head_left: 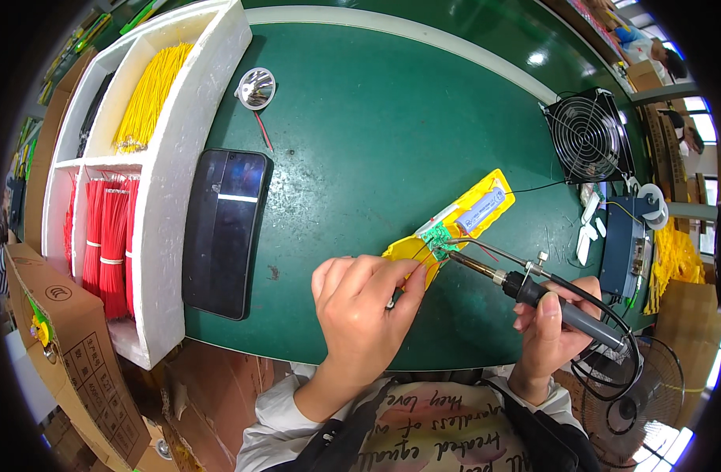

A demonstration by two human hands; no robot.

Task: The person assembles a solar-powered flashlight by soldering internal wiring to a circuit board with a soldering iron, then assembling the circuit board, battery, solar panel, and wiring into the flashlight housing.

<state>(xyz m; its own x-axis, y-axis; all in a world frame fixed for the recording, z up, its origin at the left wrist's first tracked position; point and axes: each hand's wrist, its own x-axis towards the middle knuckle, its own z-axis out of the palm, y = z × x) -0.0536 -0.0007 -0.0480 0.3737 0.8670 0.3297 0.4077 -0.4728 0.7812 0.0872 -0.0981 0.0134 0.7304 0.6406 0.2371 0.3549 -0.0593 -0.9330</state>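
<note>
The yellow housing (496,182) lies open on the bench (352,141), right of its middle, slanting from near left to far right ahead of your hands. Its far part carries a cylindrical battery (483,211), pale violet; a green circuit board (437,237) sits nearer, toward the left end. A thin black wire (533,188) extends to the right from the far end.

Your left hand (364,303) is at the near end of the housing, thumb and index finger pinched together on what appears to be a thin lead; the exact contact is too small to confirm. Your right hand (551,334) grasps the soldering iron (566,315) by its dark handle, the tip directed left at the board. Whether the tip touches the board cannot be determined. A slim metal tube (511,256) runs along the iron's shaft, and a black cable (632,366) loops beside your right hand.

To the left you have a black phone (226,232), with a round reflector (256,89) beyond it. Left of these stands a white foam tray (178,134), holding yellow wires (152,94) in a far compartment and bundled red wires (112,244) in a near one. To the far right stands a black fan (587,140); nearer, a blue-grey unit (621,248) stands beside a white reel (655,206).
</note>
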